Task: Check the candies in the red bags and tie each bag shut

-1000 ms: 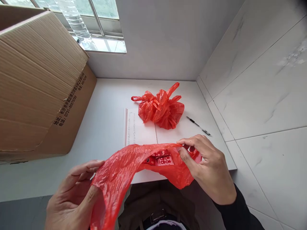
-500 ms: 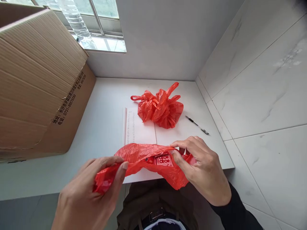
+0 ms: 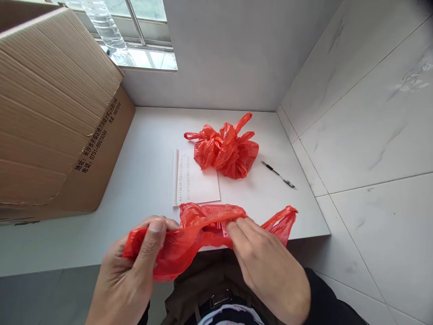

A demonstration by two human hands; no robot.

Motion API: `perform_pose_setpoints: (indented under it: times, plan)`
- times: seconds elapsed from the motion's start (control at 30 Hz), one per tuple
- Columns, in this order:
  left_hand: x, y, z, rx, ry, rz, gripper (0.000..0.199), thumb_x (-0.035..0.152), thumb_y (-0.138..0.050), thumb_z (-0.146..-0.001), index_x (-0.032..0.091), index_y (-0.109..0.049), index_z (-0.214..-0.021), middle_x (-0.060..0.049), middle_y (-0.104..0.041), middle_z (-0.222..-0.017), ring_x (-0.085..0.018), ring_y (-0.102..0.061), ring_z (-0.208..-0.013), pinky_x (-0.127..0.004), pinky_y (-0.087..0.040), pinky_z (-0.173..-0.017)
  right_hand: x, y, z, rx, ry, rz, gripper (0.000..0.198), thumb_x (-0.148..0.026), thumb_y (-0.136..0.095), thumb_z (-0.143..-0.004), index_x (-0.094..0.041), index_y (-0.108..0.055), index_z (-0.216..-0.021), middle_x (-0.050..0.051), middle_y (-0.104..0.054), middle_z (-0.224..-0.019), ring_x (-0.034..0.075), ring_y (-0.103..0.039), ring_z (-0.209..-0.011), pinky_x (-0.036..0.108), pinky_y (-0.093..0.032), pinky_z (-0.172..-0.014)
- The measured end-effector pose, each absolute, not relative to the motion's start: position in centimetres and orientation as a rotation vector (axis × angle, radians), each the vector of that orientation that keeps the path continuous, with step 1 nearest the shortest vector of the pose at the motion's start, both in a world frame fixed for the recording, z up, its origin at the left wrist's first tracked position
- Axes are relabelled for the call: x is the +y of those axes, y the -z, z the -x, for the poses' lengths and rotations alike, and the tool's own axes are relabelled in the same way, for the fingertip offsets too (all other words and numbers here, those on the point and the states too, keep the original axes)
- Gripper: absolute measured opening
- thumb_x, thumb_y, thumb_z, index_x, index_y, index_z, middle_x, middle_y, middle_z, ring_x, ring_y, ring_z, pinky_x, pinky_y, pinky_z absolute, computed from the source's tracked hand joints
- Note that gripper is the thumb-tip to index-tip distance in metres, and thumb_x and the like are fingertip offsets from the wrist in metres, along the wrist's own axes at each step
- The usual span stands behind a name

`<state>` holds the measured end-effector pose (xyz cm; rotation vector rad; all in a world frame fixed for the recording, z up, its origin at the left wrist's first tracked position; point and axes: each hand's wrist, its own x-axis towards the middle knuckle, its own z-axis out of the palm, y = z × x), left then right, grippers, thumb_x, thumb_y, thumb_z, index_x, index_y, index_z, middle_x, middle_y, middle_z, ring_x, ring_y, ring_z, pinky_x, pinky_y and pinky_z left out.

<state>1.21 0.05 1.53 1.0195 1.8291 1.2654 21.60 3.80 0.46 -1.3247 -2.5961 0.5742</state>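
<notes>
Red thin plastic bag [image 3: 189, 239], stretched above the white table's [image 3: 149, 153] near edge, is now bunched tighter; the left hand [image 3: 130, 271] clamps one end, the right hand [image 3: 267, 266] has shifted inward, pinching its middle, one handle loop freed.

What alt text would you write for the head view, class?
Both hands, left hand and right hand, grip a red bag at a white counter. Behind lie a tied red bag, paper, pen and a cardboard box.
</notes>
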Motion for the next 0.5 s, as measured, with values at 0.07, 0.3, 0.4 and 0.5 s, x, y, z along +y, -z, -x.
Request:
perform_pose_setpoints:
  times: [0.07,0.3,0.4,0.5]
  plan:
    - [-0.3,-1.3,-1.3,1.814,-1.120,-1.183,0.034,0.052,-0.059,-0.091,0.023,-0.066,-0.075,-0.001,-0.065,-0.072,-0.015,-0.061,-0.058,-0.020,-0.047,-0.045,4.3,-0.2,-21.8,-2.556,-0.419,1.372,0.046,0.009,-0.037,-0.078,-0.005,-0.062,-0.114,0.016,-0.066,-0.098,0.033,-0.067,-0.092,0.049,-0.065,-0.073]
    - [-0.2,-0.9,-1.6,2.013,-1.010,-1.550,0.023,0.050,-0.068,-0.085,0.027,-0.069,-0.090,0.002,-0.069,-0.074,-0.013,-0.059,-0.053,-0.021,-0.046,-0.049,4.4,0.2,-21.3,-2.565,-0.328,1.224,0.059,0.007,-0.033,-0.085,-0.002,-0.042,-0.143,0.021,-0.066,-0.113,0.033,-0.068,-0.098,0.046,-0.067,-0.072]
    - [0.2,-1.5,-1.6,2.005,-1.123,-1.316,0.026,0.051,-0.068,-0.085,0.025,-0.070,-0.085,0.002,-0.068,-0.074,-0.014,-0.060,-0.059,-0.020,-0.048,-0.051,3.8,0.5,-20.8,-2.794,-0.397,1.168,0.065,0.009,-0.038,-0.083,-0.006,-0.042,-0.146,0.018,-0.066,-0.116,0.032,-0.068,-0.101,0.047,-0.065,-0.082]
    - [0.8,-1.9,-1.6,1.853,-1.254,-0.961,0.030,0.053,-0.071,-0.083,0.023,-0.071,-0.086,0.001,-0.066,-0.073,-0.015,-0.061,-0.061,-0.021,-0.053,-0.055,3.3,0.2,-20.8,-2.998,-0.562,1.174,0.057,0.008,-0.046,-0.080,-0.009,-0.056,-0.133,0.012,-0.071,-0.100,0.031,-0.071,-0.085,0.043,-0.064,-0.073]
